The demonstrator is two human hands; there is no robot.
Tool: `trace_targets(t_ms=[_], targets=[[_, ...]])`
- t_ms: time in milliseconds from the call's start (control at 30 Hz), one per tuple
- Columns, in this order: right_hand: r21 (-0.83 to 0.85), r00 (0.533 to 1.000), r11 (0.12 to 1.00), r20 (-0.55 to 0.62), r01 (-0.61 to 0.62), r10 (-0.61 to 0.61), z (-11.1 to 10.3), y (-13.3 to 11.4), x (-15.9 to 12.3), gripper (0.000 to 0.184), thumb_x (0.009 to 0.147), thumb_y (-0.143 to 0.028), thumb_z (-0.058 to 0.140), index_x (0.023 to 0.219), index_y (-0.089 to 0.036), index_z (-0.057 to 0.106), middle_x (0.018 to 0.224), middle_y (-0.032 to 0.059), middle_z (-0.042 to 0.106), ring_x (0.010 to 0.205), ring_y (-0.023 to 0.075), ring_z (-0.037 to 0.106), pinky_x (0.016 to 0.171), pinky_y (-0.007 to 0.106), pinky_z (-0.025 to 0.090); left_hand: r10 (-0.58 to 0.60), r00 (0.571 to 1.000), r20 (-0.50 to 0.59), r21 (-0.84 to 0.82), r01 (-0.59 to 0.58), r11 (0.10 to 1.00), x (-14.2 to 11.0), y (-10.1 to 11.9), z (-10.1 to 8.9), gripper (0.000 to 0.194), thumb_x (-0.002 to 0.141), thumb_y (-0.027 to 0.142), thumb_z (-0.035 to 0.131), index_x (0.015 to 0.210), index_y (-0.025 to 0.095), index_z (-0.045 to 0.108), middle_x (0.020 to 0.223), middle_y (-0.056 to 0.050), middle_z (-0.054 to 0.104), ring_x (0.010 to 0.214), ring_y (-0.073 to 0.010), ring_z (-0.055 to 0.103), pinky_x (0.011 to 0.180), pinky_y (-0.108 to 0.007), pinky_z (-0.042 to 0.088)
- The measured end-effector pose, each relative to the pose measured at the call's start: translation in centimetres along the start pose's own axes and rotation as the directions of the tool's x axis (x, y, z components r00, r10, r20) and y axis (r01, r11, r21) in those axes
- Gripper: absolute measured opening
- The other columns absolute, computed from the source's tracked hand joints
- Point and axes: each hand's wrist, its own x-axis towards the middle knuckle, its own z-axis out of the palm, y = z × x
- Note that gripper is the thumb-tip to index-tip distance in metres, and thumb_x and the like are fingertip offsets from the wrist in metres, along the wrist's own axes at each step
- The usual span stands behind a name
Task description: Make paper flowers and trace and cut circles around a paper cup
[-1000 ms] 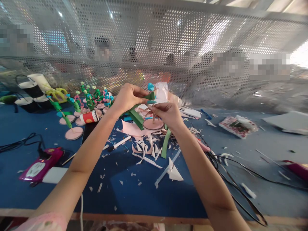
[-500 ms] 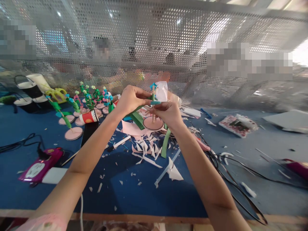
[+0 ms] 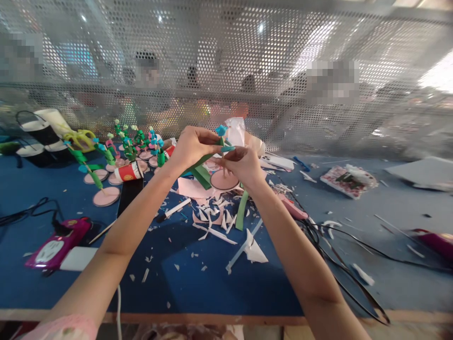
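In the head view a small paper flower with a blue top [image 3: 221, 130] stands on a wooden stick above a round pink base [image 3: 224, 181]. My left hand [image 3: 195, 147] is closed at the upper stick, pinching a green paper strip [image 3: 205, 159] that runs down from the fingers. Lower on the stick, my right hand [image 3: 243, 165] closes its fingertips around it. A turquoise paper piece [image 3: 227, 148] juts out between the two hands. Fingers partly hide the stick.
Several finished-looking paper flowers [image 3: 129, 146] on pink bases stand left, by a tipped red paper cup [image 3: 129, 171]. Paper scraps [image 3: 212, 219], a pink glue gun [image 3: 293, 207] and black cables [image 3: 339, 233] lie around. A purple device [image 3: 58, 243] rests at left; perforated metal mesh [image 3: 219, 56] rises behind.
The flower has turned and tilted slightly left, so its blue top shows more fully. Both hands keep nearly the same grip, and the view has shifted a little.
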Motion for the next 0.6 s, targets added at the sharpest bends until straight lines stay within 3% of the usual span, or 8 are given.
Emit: trace_targets(t_ms=[100, 200, 433, 600], targets=[[-0.012, 1.000, 1.000, -0.019, -0.021, 0.020, 0.14, 0.09, -0.06, 0.045, 0.043, -0.046, 0.084, 0.051, -0.019, 0.048, 0.041, -0.0054, 0.047, 0.037, 0.0062, 0.039, 0.038, 0.024, 0.031, -0.001, 1.000, 0.018, -0.009, 0.001, 1.000, -0.10, 0.13, 0.13, 0.018, 0.058, 0.018, 0.081, 0.072, 0.013, 0.070, 0.083, -0.008, 0.075, 0.085, -0.0204, 0.070, 0.078, -0.031, 0.055], [-0.038, 1.000, 0.999, 0.013, -0.007, 0.008, 0.10, 0.08, -0.17, 0.040, 0.049, -0.047, 0.082, 0.058, -0.018, 0.055, 0.040, -0.0058, 0.047, 0.035, 0.0075, 0.041, 0.039, 0.024, 0.031, -0.006, 1.000, 0.010, -0.013, 0.007, 1.000, -0.09, 0.07, 0.18, 0.018, 0.059, 0.019, 0.080, 0.072, 0.013, 0.070, 0.084, -0.009, 0.075, 0.087, -0.0214, 0.069, 0.079, -0.032, 0.054], [-0.003, 0.987, 0.998, 0.150, 0.062, -0.060, -0.65, -0.46, -0.40, 0.038, 0.048, -0.046, 0.083, 0.064, -0.015, 0.069, 0.061, 0.0030, 0.066, 0.044, 0.0089, 0.052, 0.044, 0.024, 0.042, -0.019, 1.000, 0.005, -0.052, 0.019, 0.998, 0.28, -0.44, -0.19, 0.019, 0.058, 0.022, 0.080, 0.072, 0.013, 0.070, 0.082, -0.007, 0.074, 0.084, -0.0197, 0.069, 0.077, -0.030, 0.055], [0.061, 0.987, 0.997, 0.159, -0.043, 0.033, -0.83, -0.82, -0.44, 0.035, 0.043, -0.040, 0.086, 0.061, -0.013, 0.071, 0.055, 0.0036, 0.066, 0.042, 0.0096, 0.053, 0.045, 0.025, 0.047, -0.025, 0.999, 0.023, -0.068, 0.026, 0.997, 0.20, -0.30, -0.15, 0.018, 0.059, 0.019, 0.079, 0.075, 0.014, 0.072, 0.085, -0.007, 0.074, 0.087, -0.0198, 0.069, 0.078, -0.031, 0.055]])
